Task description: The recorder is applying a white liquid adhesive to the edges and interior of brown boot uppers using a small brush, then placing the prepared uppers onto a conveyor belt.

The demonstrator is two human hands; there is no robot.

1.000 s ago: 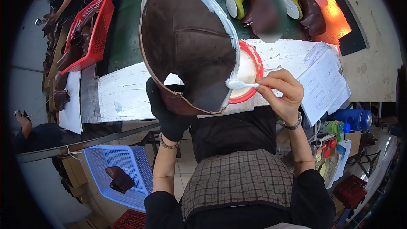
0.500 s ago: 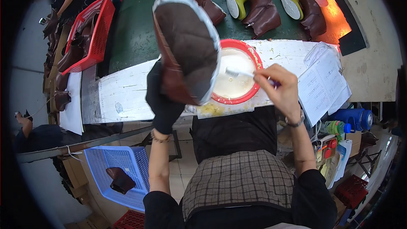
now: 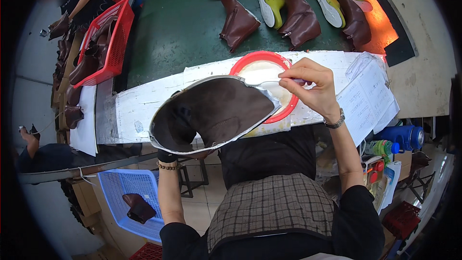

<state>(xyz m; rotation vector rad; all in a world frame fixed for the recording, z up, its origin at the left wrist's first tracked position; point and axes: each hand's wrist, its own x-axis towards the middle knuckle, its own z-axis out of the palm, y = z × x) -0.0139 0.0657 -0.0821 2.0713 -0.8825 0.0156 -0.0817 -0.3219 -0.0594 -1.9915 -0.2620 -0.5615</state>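
Observation:
A brown leather boot upper (image 3: pixel 216 110) is tilted over the table's near edge, its dark inside facing me and a pale whitish edge running around it. My left hand (image 3: pixel 167 156), in a black glove, holds it from below; most of its fingers are hidden behind the leather. My right hand (image 3: pixel 315 86) is bare and pinches a slim white-handled brush (image 3: pixel 269 83). The brush's tip end lies at the upper's right edge, and its bristles are hard to make out. Behind them sits a red-rimmed tub (image 3: pixel 249 58) of white liquid (image 3: pixel 262 70), partly covered by the upper.
Several brown boot uppers (image 3: pixel 238 21) and yellow-green shoe forms (image 3: pixel 271 7) stand on the green surface (image 3: pixel 168 29) beyond. A red basket (image 3: pixel 115 50) of uppers is at left, a blue basket (image 3: pixel 127 178) below. Papers (image 3: pixel 363 106) and bottles (image 3: pixel 385 147) lie right. Another person (image 3: pixel 79 0) works far left.
The boot upper has turned from upright to lying sideways and come lower and left with my left hand. My right hand has brought the brush from over the tub to the upper's edge.

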